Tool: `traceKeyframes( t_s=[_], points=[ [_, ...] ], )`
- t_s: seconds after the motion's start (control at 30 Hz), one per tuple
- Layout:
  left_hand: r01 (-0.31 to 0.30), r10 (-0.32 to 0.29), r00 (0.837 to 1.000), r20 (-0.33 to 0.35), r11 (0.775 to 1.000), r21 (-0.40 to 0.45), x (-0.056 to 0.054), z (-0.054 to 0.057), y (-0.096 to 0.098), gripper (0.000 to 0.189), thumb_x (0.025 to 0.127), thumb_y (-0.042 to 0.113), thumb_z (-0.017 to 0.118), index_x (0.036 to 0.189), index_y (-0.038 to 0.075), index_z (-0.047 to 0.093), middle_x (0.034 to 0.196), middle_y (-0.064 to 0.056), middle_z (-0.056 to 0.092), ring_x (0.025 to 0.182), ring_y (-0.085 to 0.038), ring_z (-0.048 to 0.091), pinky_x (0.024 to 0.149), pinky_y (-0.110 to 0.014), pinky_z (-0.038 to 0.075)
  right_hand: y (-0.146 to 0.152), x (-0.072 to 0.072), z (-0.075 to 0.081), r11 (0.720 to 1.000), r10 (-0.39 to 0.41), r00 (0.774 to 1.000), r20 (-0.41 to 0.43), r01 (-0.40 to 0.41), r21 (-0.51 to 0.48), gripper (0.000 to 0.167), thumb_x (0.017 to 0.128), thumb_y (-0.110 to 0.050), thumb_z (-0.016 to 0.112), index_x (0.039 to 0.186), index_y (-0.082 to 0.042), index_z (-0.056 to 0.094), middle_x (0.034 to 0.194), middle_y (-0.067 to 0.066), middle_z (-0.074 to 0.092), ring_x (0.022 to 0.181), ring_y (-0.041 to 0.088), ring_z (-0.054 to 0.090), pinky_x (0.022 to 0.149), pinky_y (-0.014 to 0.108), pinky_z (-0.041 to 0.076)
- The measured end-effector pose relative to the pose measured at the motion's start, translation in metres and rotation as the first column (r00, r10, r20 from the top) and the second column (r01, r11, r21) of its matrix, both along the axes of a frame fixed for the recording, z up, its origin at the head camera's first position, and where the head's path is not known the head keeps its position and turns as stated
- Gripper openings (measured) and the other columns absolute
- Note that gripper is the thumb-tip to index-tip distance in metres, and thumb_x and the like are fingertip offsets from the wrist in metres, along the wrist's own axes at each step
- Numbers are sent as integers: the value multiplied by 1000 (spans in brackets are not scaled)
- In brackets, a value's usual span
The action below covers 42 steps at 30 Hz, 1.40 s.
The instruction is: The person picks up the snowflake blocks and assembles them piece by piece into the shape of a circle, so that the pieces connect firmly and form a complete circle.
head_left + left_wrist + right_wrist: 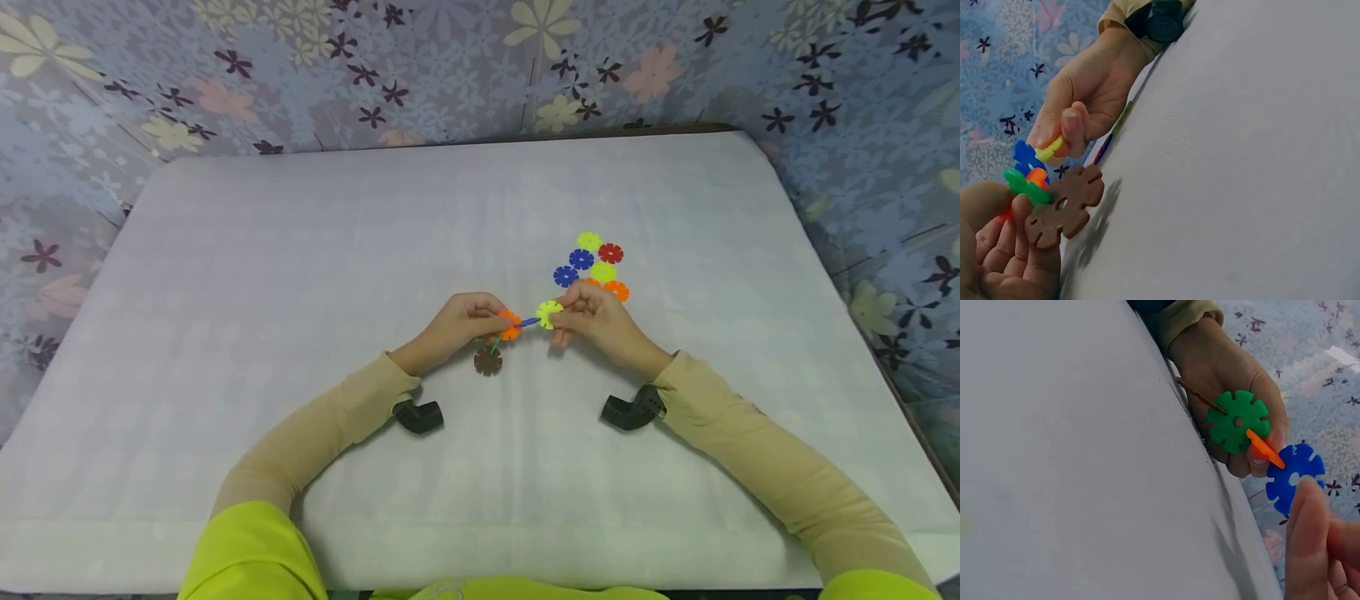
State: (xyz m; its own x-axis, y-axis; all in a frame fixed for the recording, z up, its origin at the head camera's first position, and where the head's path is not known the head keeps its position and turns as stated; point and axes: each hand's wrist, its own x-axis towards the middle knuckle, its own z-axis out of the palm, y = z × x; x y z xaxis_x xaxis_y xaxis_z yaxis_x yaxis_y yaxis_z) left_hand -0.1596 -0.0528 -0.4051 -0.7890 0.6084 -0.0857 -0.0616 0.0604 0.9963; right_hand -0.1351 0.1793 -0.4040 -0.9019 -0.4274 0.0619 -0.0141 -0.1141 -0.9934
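Both hands hold a short chain of notched plastic discs above the white table. My left hand (467,323) pinches the orange disc (511,326) between thumb and fingers. A green disc (1225,432) slots into the orange one, and a brown disc (1067,209) hangs at that end of the chain. Past the orange disc, a blue disc (1297,464) stands edge-on in the head view. My right hand (602,327) pinches a yellow disc (549,314) right at the blue disc's edge. The right thumb hides the yellow disc in the right wrist view.
Beyond the right hand lie loose discs: two yellow, one red (611,253), two blue (566,276) and orange ones (617,290), one partly behind the fingers. A white cloth covers the table (300,250). A flower-patterned covering (450,75) rises behind its far edge.
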Motion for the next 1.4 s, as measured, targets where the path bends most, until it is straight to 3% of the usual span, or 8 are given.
traceKeyframes(
  t_s=[0.2, 0.43, 0.73, 0.97, 1.03, 1.13, 1.27, 1.4],
  points=[
    [44, -45, 999, 22, 999, 30, 1, 1, -1, 8, 86, 1, 57, 89, -5, 60, 71, -10, 62, 56, -16, 50, 53, -25, 41, -4, 6, -1, 998, 31, 997, 76, -27, -55, 8, 87, 8, 50, 91, 2, 47, 72, 12, 61, 58, 17, 59, 58, 27, 50],
    [46, -48, 998, 34, 998, 37, 2, 2, -2, 5, 85, -1, 57, 87, -5, 59, 68, -9, 61, 55, -15, 50, 54, -25, 42, -10, 10, -3, 1000, 5, 1000, -14, -5, 9, 9, 87, 9, 49, 93, 6, 44, 70, 20, 59, 56, 20, 58, 59, 30, 50],
    [99, -100, 993, 64, 995, 26, -1, 4, 3, 22, 88, 6, 55, 107, -3, 51, 72, -11, 60, 52, -19, 53, 60, -31, 48, -7, 9, 3, 993, -53, 998, -46, 57, 99, 36, 90, 1, 51, 125, 6, 45, 90, 17, 56, 79, 23, 59, 78, 30, 46],
    [124, -124, 992, 7, 990, -66, -3, 4, 12, 22, 92, 16, 53, 105, -1, 57, 65, -6, 55, 42, -15, 44, 43, -24, 42, 0, 5, 11, 977, -99, 987, -128, 120, 174, 24, 85, 2, 58, 106, 10, 51, 84, 18, 59, 71, 27, 61, 66, 34, 50],
    [102, -101, 995, 20, 994, -48, -4, 3, 12, 21, 91, 16, 53, 103, -1, 58, 64, -7, 54, 41, -16, 43, 41, -24, 41, 8, 0, 18, 932, -107, 966, -238, 180, 316, 19, 83, 1, 61, 100, 8, 55, 84, 16, 60, 71, 26, 60, 64, 33, 50],
    [14, -14, 1000, 18, 999, -34, -4, 2, 11, 22, 90, 17, 55, 101, -1, 60, 69, -7, 57, 49, -14, 46, 47, -23, 41, 22, -10, 32, 792, -53, 937, -346, 251, 557, 17, 81, -2, 64, 96, 4, 59, 86, 12, 61, 75, 24, 56, 68, 33, 47],
    [-116, 116, 993, -25, 993, -13, -2, 0, 8, 26, 89, 15, 57, 104, -6, 62, 86, -8, 62, 67, -11, 50, 62, -21, 43, 31, -17, 41, 605, 128, 958, -255, 129, 786, 22, 78, -5, 69, 97, 1, 60, 92, 10, 60, 83, 24, 53, 75, 38, 44],
    [-157, 159, 986, -49, 987, 42, -1, -2, 6, 25, 88, 9, 57, 104, -10, 61, 94, -11, 63, 78, -13, 53, 70, -24, 44, 29, -17, 42, 518, 201, 964, -176, 48, 854, 25, 76, -5, 70, 98, 3, 60, 91, 11, 59, 84, 26, 51, 75, 40, 44]
  ],
)
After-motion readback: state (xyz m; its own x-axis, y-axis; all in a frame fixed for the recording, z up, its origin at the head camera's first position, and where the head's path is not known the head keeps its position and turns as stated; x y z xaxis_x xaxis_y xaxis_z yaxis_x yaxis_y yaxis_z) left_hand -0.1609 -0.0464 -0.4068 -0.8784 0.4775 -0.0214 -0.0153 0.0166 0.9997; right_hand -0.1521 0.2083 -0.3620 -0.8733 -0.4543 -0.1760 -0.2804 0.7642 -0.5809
